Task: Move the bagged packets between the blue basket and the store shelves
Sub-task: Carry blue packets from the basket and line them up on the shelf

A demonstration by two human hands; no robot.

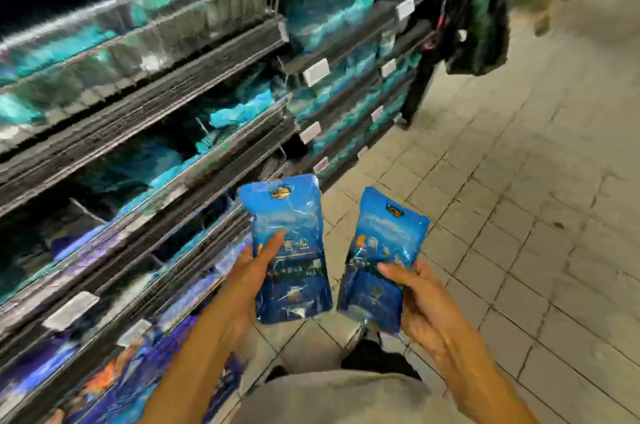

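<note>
Blue and teal bagged stock fills the store shelves (145, 132) on your left, blurred, tier on tier behind wire fronts with white price tags. No blue basket shows anywhere in view, so you cannot tell from here where it stands.

Next comes your left hand (254, 271), holding the left packet (289, 250) upright by its lower half: the thumb lies across the printed front and the fingers are hidden behind the bag. Its film is glossy and creased, so judge it slippery, soft-walled and easily dented. It looks full and plump, probably with some weight in it, loose contents that will slump.

Just beside it, apart, the right packet (379, 260) tilts slightly outward in your right hand (424, 302), thumb on the front, fingers wrapped round the bag's edge. Keep hold low and mid-body, where the fill gives the grip something firm; the flat sealed top would likely fold.
</note>
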